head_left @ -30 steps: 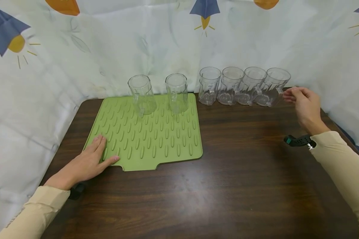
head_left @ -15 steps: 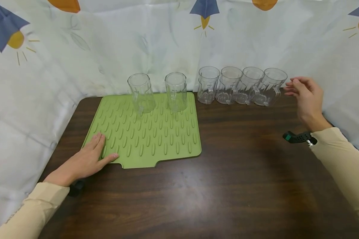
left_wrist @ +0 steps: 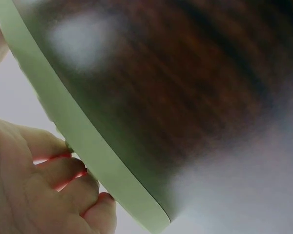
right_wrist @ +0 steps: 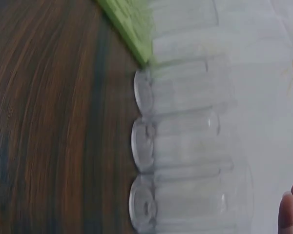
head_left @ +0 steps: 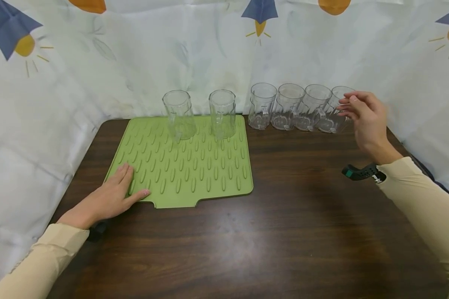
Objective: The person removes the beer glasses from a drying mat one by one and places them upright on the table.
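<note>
Brown surface [head_left: 232, 249] up front, then the left hand [head_left: 106, 197] lying flat on the green mat [head_left: 194, 166], fingers straight. Two mugs [head_left: 181, 120] stand on the mat's far part. Right hand [head_left: 367, 118] is loosely bent in front of the end mug [head_left: 330, 119] of four more in a row; can't tell if it's touching. Clear and stiff, probably slippery, maybe breakable, so I'd go for the handles [head_left: 265, 111]. No readable brands or writing.
</note>
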`<action>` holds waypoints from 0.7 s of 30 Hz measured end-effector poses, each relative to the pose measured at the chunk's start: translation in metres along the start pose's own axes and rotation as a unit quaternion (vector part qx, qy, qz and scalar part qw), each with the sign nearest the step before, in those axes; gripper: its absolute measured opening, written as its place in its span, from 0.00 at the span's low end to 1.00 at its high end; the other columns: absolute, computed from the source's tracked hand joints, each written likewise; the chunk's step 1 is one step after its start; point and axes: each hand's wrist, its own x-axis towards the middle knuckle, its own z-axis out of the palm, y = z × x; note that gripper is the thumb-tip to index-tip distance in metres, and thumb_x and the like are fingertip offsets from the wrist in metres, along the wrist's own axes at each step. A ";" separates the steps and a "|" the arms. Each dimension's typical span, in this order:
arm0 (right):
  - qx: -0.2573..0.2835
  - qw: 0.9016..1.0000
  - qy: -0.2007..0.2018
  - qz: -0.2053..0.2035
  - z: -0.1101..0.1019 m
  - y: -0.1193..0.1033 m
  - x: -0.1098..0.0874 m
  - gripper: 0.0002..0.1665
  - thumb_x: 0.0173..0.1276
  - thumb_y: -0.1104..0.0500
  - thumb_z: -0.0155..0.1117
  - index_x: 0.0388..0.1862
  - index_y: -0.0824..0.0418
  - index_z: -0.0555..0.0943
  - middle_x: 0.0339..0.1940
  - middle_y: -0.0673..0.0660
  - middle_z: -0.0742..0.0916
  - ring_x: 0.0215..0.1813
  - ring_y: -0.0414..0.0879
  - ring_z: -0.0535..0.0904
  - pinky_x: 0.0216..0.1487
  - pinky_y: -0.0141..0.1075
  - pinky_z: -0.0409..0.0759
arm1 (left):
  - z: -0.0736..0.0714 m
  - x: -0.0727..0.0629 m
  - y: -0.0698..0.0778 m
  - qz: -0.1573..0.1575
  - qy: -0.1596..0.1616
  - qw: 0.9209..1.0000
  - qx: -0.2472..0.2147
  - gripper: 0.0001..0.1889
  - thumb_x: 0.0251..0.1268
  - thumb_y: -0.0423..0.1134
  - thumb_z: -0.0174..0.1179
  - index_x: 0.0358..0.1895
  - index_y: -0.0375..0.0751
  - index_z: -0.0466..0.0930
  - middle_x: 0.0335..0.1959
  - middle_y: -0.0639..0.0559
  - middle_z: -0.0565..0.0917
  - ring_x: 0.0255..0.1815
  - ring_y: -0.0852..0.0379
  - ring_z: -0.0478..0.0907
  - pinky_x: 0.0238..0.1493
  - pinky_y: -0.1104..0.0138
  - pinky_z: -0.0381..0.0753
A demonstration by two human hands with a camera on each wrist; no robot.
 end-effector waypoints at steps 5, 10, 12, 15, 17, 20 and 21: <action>-0.002 1.000 -0.027 -0.010 0.014 0.004 -0.002 0.11 0.78 0.63 0.60 0.50 0.71 0.81 0.41 0.59 0.87 0.41 0.48 0.87 0.44 0.32 0.87 | -0.001 0.000 0.001 0.001 0.000 1.000 0.002 0.59 0.76 0.70 0.48 0.81 0.20 0.35 0.82 0.20 0.33 0.84 0.23 0.34 0.78 0.29 0.50; -0.001 0.999 -0.050 -0.001 0.026 0.006 -0.004 0.10 0.79 0.62 0.58 0.51 0.68 0.81 0.42 0.58 0.87 0.42 0.47 0.87 0.45 0.32 0.87 | -0.002 0.000 0.003 0.002 -0.002 1.000 0.000 0.59 0.76 0.70 0.48 0.81 0.20 0.34 0.83 0.21 0.33 0.84 0.23 0.34 0.78 0.30 0.50; 0.001 0.998 -0.061 0.003 0.032 0.007 -0.005 0.10 0.80 0.62 0.57 0.51 0.68 0.80 0.43 0.58 0.87 0.43 0.47 0.86 0.46 0.31 0.87 | -0.002 0.001 0.003 0.002 -0.001 1.000 0.001 0.58 0.76 0.70 0.48 0.81 0.20 0.34 0.83 0.21 0.34 0.84 0.23 0.35 0.78 0.30 0.50; -0.003 0.997 -0.074 0.009 0.041 0.009 -0.006 0.11 0.81 0.61 0.56 0.52 0.67 0.80 0.44 0.57 0.86 0.44 0.47 0.86 0.47 0.32 0.86 | -0.002 0.001 0.004 0.000 -0.001 1.000 0.005 0.59 0.76 0.71 0.47 0.81 0.19 0.35 0.82 0.20 0.35 0.84 0.22 0.35 0.78 0.30 0.50; -0.005 0.997 -0.078 0.011 0.048 0.012 -0.006 0.12 0.81 0.61 0.56 0.53 0.67 0.80 0.45 0.57 0.87 0.44 0.46 0.86 0.48 0.32 0.86 | -0.002 0.001 0.003 -0.001 -0.001 1.000 0.006 0.59 0.75 0.71 0.47 0.81 0.19 0.35 0.83 0.20 0.35 0.84 0.22 0.36 0.78 0.30 0.50; -0.004 0.996 -0.082 0.014 0.059 0.016 -0.005 0.12 0.81 0.60 0.56 0.53 0.67 0.80 0.44 0.56 0.87 0.44 0.46 0.86 0.48 0.32 0.86 | -0.001 0.000 0.003 -0.004 -0.003 1.000 0.005 0.59 0.75 0.71 0.47 0.81 0.20 0.35 0.83 0.21 0.34 0.84 0.23 0.35 0.79 0.30 0.50; -0.004 0.996 -0.084 0.015 0.063 0.017 -0.005 0.12 0.81 0.60 0.55 0.52 0.67 0.81 0.44 0.56 0.87 0.44 0.46 0.86 0.48 0.32 0.85 | -0.001 -0.001 0.002 -0.005 -0.003 1.000 0.004 0.59 0.75 0.72 0.47 0.81 0.20 0.34 0.83 0.21 0.34 0.84 0.23 0.35 0.79 0.30 0.50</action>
